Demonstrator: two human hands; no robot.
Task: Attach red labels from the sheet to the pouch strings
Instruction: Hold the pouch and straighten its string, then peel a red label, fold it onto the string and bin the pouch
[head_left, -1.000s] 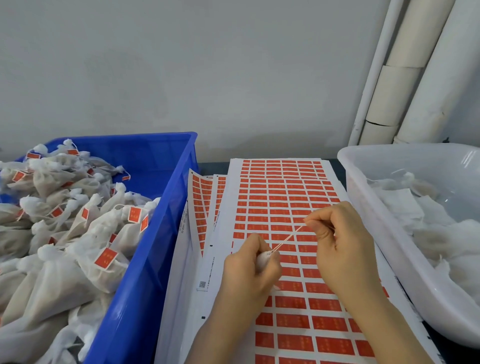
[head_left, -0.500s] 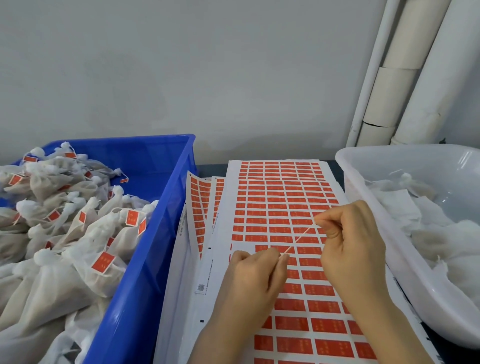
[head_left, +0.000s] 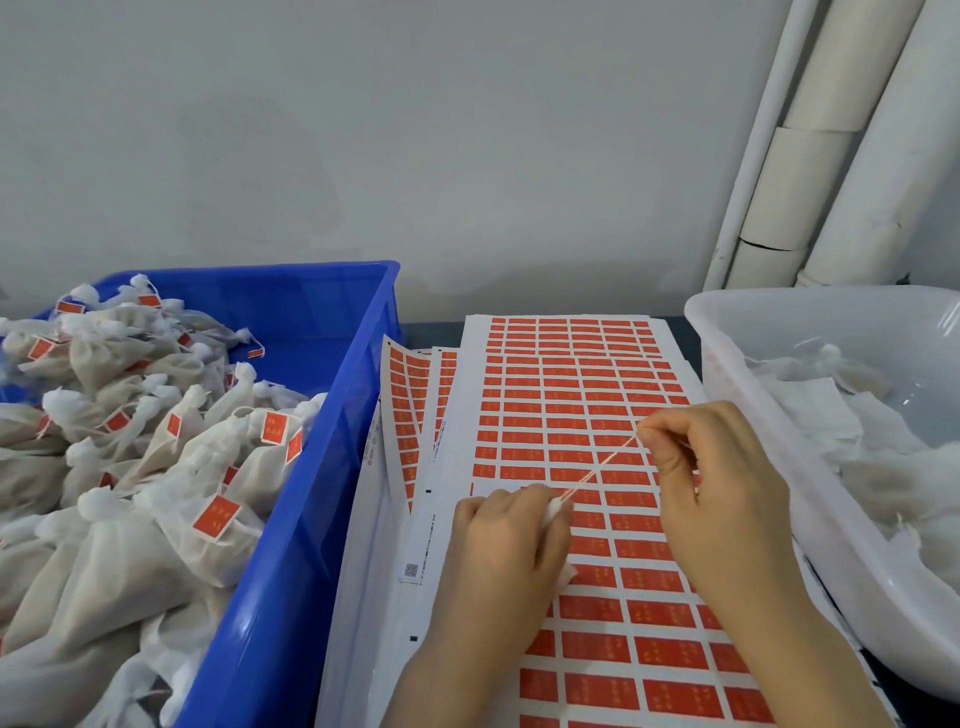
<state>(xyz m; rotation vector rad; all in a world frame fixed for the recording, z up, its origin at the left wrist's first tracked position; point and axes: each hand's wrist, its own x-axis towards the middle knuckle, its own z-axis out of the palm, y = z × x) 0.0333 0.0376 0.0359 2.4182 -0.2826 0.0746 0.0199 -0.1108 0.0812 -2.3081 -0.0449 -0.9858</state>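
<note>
Head view: left hand (head_left: 498, 540) grips the pouch (head_left: 551, 512), right hand (head_left: 717, 483) pinches its string (head_left: 597, 470) taut, slanting toward the sheet (head_left: 465, 415)'s far right edge, red labels (head_left: 647, 579) beneath.

- A small packing workshop, set up for labelling by hand.
- Left of the frame: a blue crate (head_left: 322, 322) heaped with white tagged pouches (head_left: 156, 467), many bearing red tags.
- Centre: overlapping label sheets (head_left: 571, 384), printed in rows of red.
- Right edge: a white tub (head_left: 831, 322) holding plain white bags (head_left: 810, 410).
- Lower centre: a left hand (head_left: 504, 551) grips a pouch (head_left: 551, 510) and a right hand (head_left: 722, 483) pinches its string (head_left: 602, 465) taut above the sheets.
- Top: a bare grey wall (head_left: 415, 130), with exposed white pipes (head_left: 857, 156) at the upper right.
</note>
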